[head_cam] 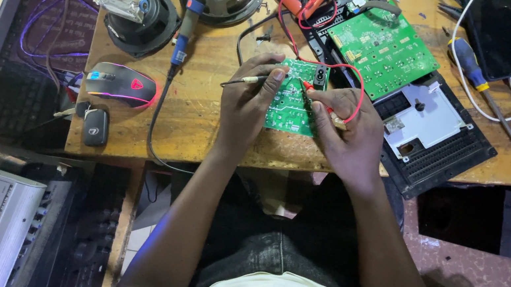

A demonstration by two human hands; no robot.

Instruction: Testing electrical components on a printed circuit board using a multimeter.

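Head view: small green circuit board [294,99] lying flat near the front edge of the wooden surface [201,106]. Left hand [246,105], fingers closed, pinches a black probe [244,81] over the board's left edge. Right hand [347,133], fingers closed, holds a red probe [310,88] tip-down on the board. A larger green board [382,51] sits in an open black casing [441,153] to the right. Computer mouse [121,83] lies left.

We've got a small green circuit board [291,105] lying flat on the wooden worktop [200,109], near its front edge, trace side up. A black probe [245,81] comes in from the left, tip on the board; a red probe [316,97] meets it from the right, red lead looping above.
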